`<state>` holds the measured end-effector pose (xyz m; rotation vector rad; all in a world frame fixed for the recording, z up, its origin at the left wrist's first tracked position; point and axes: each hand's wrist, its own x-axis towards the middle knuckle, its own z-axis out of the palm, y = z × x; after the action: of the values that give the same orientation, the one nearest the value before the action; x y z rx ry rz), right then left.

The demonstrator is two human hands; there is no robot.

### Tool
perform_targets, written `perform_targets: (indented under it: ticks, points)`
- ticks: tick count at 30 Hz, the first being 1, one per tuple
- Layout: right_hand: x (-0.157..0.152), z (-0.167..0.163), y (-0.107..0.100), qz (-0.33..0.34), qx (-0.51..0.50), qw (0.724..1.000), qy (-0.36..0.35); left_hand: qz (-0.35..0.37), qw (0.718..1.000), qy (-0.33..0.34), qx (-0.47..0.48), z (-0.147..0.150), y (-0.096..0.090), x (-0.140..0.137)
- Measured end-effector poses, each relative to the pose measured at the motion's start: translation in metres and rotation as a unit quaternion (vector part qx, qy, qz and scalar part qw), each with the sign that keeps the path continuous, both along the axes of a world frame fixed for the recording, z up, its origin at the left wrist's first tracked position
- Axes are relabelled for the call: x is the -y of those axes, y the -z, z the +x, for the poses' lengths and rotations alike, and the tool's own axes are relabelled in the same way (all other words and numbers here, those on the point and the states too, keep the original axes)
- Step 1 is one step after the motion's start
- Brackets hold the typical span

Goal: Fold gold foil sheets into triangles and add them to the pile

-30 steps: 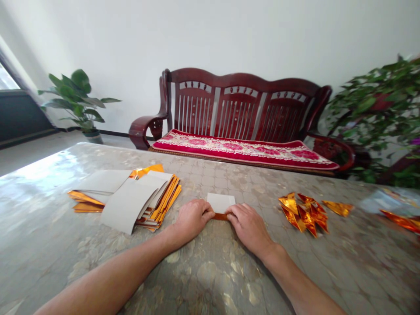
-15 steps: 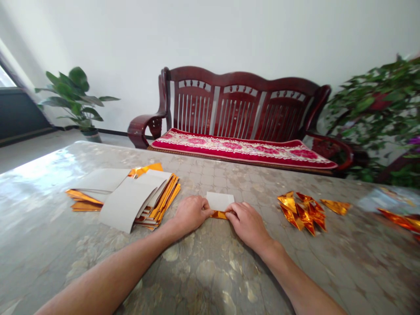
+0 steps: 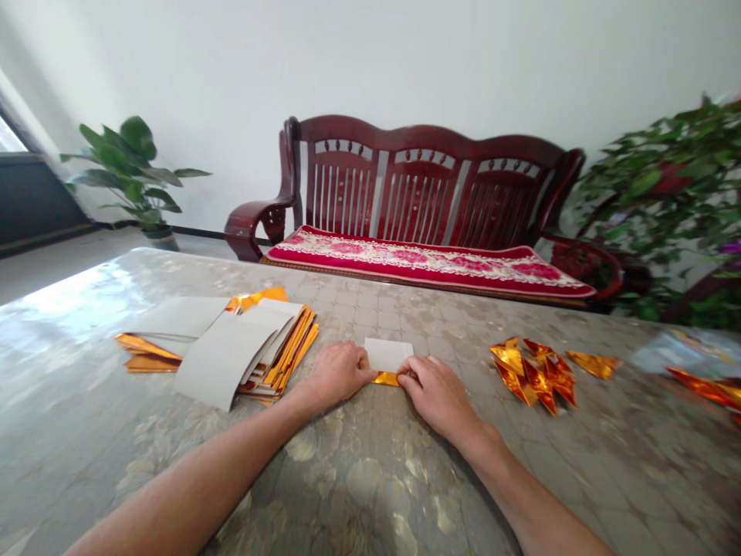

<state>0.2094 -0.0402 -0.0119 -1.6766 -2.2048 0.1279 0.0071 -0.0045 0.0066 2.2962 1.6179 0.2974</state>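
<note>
A small sheet of foil paper (image 3: pixel 389 354) lies on the table between my hands, its pale grey back facing up and its near edge turned over to show a gold strip. My left hand (image 3: pixel 341 369) is closed, pinching the left end of that strip. At the right end, my right hand (image 3: pixel 437 392) pinches the same fold between thumb and fingers. Left of my hands is a loose stack of foil paper sheets (image 3: pixel 228 359), grey on top with gold edges showing. Several folded gold foil pieces (image 3: pixel 533 374) sit in a heap to the right.
The patterned table (image 3: pixel 359 494) spans the foreground. One folded foil piece (image 3: pixel 593 364) lies apart from the heap, near a clear plastic bag (image 3: pixel 688 355) at the right. Behind the table stand a dark red wooden bench (image 3: pixel 425 193) and a potted plant (image 3: pixel 136 166).
Both hands stay at the fold with almost no movement. The gold strip between them catches more light now.
</note>
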Motion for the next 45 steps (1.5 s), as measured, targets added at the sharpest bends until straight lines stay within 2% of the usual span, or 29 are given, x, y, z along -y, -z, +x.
perform_targets:
  ticks: [9, 21, 39, 45]
  points:
    - [0.001, 0.001, 0.003, 0.006, 0.017, 1.0, -0.014, -0.001, 1.0, 0.015, 0.005, -0.003, 0.002, -0.003]
    - [0.002, 0.0, 0.004, 0.011, 0.025, 1.0, -0.014, 0.072, 0.995, 0.024, -0.062, 0.001, 0.005, 0.001]
    - [0.003, -0.003, 0.002, -0.007, 0.057, 0.998, -0.008, 0.058, 0.996, 0.028, -0.054, 0.0, 0.005, 0.004]
    - [0.004, -0.003, 0.007, 0.015, 0.064, 0.998, -0.004, 0.068, 0.996, 0.031, -0.048, -0.001, 0.006, 0.008]
